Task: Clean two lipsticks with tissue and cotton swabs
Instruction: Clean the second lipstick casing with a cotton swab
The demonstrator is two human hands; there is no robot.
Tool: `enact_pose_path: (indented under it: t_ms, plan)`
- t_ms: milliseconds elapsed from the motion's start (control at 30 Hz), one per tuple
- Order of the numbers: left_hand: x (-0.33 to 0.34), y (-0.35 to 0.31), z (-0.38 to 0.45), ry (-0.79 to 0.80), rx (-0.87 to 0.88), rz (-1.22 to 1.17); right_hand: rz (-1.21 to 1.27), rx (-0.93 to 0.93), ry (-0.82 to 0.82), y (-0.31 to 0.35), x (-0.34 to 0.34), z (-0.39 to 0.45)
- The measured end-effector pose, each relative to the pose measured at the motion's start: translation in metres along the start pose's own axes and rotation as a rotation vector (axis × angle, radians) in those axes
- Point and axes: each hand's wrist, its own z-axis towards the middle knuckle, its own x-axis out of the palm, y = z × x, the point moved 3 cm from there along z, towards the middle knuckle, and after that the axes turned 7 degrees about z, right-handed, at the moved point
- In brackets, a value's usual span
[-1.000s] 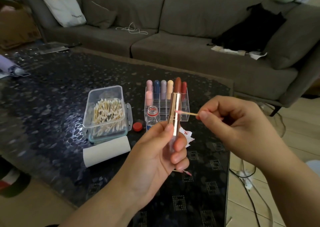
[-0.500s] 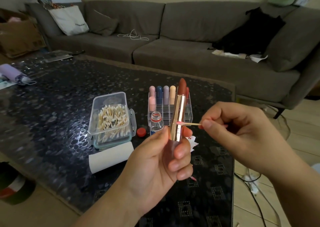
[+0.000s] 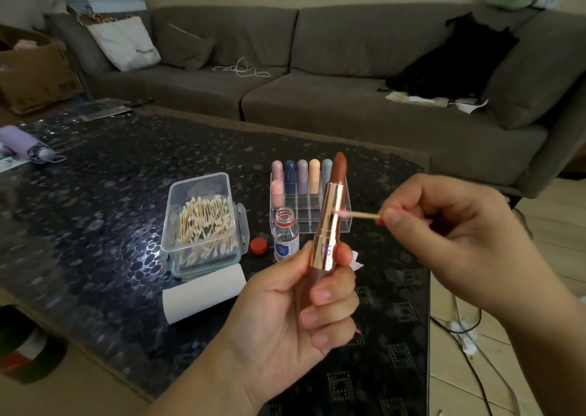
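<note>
My left hand (image 3: pixel 295 301) grips an uncapped lipstick (image 3: pixel 331 212) upright by its base; the tube is rose gold and the brown-red bullet is extended. My right hand (image 3: pixel 450 238) pinches a wooden cotton swab (image 3: pixel 358 214) whose pink-stained tip touches the gold tube's right side. Behind stands a clear organizer (image 3: pixel 309 203) holding several pastel lipsticks. A clear box of cotton swabs (image 3: pixel 203 225) sits open to the left. A tissue roll (image 3: pixel 203 293) lies in front of that box. A crumpled stained tissue (image 3: pixel 356 261) peeks out behind my left fingers.
A small open bottle (image 3: pixel 285 234) and its red cap (image 3: pixel 258 246) stand between the swab box and the organizer on the dark pebble-patterned table (image 3: pixel 95 193). A grey sofa (image 3: pixel 348 82) runs behind. Cables (image 3: pixel 459 330) lie on the floor at right.
Both hands and the lipstick sit lower in the view than before. The swab tip stays against the gold tube, now a little higher on it.
</note>
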Motion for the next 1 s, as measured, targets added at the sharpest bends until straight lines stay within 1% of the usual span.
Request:
enact_pose_path:
  t_ms: [100,233,367,400,433,467,500,533,567,633,700,767,900,1000]
  plan:
    - [0.001,-0.001,0.000,0.008,0.007,0.010,0.027,0.010,0.072,0.001,0.004,-0.001]
    - [0.001,-0.002,0.001,0.048,-0.002,-0.018,0.031,0.028,0.002,-0.001,0.000,0.000]
    - [-0.002,0.000,0.000,0.102,-0.003,-0.043,0.072,0.055,0.104,-0.002,0.006,-0.001]
    - [-0.004,0.000,0.000,0.086,0.013,-0.038,0.046,0.068,0.096,-0.003,0.007,-0.001]
    - [-0.006,-0.001,0.000,0.029,0.041,-0.009,0.021,0.086,0.068,-0.005,0.006,0.000]
    - [-0.009,-0.003,0.001,-0.075,0.080,0.050,0.004,0.116,0.030,-0.007,0.004,0.000]
    - [-0.012,-0.006,0.000,-0.211,0.127,0.148,-0.005,0.159,-0.007,-0.010,0.001,0.000]
    - [-0.017,-0.009,-0.001,-0.357,0.172,0.286,-0.016,0.210,-0.032,-0.013,-0.002,0.000]
    - [-0.023,-0.013,-0.003,-0.489,0.208,0.454,-0.036,0.272,-0.033,-0.017,-0.004,-0.001]
    - [-0.032,-0.017,-0.006,-0.672,0.235,0.811,-0.104,0.441,0.046,-0.028,-0.004,-0.005]
    - [-0.037,-0.018,-0.007,-0.743,0.236,1.114,-0.179,0.618,0.148,-0.041,-0.003,-0.013]
    - [-0.042,-0.016,-0.004,-0.763,0.226,1.287,-0.232,0.724,0.167,-0.052,-0.005,-0.019]
    - [-0.053,-0.007,0.003,-0.791,0.173,1.442,-0.263,0.784,0.107,-0.059,-0.015,-0.027]
    - [-0.062,-0.002,0.013,-0.820,0.121,1.564,-0.237,0.803,0.172,-0.059,-0.013,-0.033]
